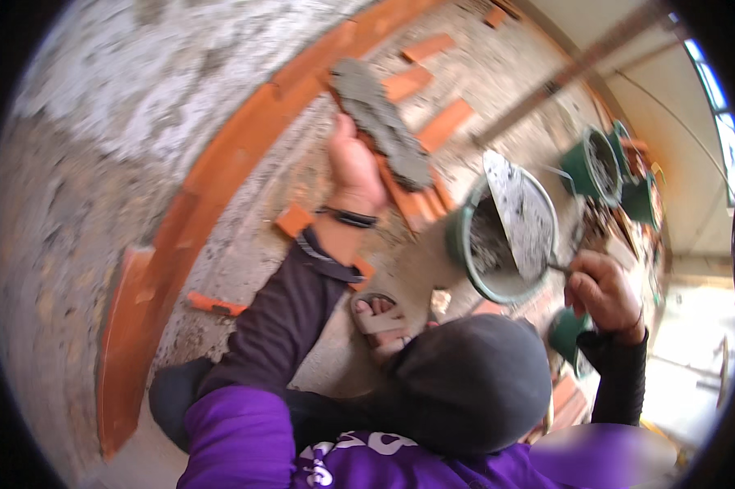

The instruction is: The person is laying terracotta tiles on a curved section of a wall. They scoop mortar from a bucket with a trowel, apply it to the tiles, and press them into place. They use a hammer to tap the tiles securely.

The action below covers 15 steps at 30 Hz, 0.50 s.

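Note:
My left hand (pixel 356 169) is closed around a long, narrow orange tile, held out ahead of me. Wet grey mortar (pixel 381 122) lies thick along the tile's upper face and covers most of it. On the right, my right hand (pixel 602 292) grips the handle of a trowel (pixel 521 213). The trowel's broad blade, smeared with mortar, rests over or just above a green bucket (pixel 457 236) and hides part of its opening. Grey mortar shows inside that bucket.
A curving row of orange tiles (pixel 184 220) runs along the rough wall foot at left. Loose tiles (pixel 445 122) lie on the floor ahead. More green buckets (pixel 583 171) stand at right, near a slanting pole (pixel 563 75). An orange-handled tool (pixel 215 305) lies by my left leg.

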Available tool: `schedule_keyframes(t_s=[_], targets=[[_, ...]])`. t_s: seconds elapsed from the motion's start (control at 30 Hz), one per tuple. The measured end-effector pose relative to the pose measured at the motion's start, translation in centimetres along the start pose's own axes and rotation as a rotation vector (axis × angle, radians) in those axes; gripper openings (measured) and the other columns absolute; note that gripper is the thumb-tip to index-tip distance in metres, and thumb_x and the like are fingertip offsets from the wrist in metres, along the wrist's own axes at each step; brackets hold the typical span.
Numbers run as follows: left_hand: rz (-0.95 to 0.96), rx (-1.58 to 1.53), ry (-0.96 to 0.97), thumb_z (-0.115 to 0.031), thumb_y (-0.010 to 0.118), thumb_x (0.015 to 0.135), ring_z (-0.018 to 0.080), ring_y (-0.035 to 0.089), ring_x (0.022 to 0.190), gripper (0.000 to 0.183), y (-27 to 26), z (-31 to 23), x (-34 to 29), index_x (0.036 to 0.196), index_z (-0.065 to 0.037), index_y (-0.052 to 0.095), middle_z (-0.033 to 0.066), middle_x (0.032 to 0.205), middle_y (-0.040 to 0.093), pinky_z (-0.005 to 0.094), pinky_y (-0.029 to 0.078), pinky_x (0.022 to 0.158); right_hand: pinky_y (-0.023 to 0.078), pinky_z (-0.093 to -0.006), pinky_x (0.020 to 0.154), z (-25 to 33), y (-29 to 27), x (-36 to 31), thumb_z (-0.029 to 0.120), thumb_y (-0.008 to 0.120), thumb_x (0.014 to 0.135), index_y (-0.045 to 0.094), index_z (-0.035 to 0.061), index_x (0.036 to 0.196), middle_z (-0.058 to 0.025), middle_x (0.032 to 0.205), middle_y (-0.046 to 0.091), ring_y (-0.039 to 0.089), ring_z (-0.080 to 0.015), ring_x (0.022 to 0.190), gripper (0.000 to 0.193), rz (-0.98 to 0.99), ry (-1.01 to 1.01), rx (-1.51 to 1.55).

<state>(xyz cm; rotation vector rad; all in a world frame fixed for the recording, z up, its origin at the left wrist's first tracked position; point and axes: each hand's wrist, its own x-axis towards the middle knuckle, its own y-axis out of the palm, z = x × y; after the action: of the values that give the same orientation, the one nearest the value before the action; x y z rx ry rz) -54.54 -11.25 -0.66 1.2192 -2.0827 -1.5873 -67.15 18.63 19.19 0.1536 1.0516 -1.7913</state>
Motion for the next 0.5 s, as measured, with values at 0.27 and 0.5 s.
schedule_keyframes(t_s=[0.27,0.5], targets=[[0.07,0.142,-0.103,-0.047,0.02,0.105,0.0383,0.057,0.116,0.063,-1.1,0.6,-0.3,0.139,0.0,0.045,0.0226,0.13,0.058,0.051,0.046,0.099,0.054,-0.0441,0.068,-6.4,-1.7,1.7,0.03,0.069,0.081,0.073,0.0078,0.083,-0.0154,0.077,0.068,0.069,-0.0334,0.075,0.022,-0.222,0.102,-1.108],[0.056,0.217,-0.072,-0.045,0.019,0.106,0.0348,0.059,0.111,0.06,-1.5,0.4,-0.6,0.139,-0.002,0.046,0.0193,0.129,0.059,0.0488,0.047,0.097,0.053,-0.0403,0.06,-10.1,4.8,7.4,0.017,0.06,0.081,0.071,0.0077,0.071,-0.0127,0.068,0.067,0.069,-0.0279,0.068,0.018,-0.05,-0.075,-1.32]])
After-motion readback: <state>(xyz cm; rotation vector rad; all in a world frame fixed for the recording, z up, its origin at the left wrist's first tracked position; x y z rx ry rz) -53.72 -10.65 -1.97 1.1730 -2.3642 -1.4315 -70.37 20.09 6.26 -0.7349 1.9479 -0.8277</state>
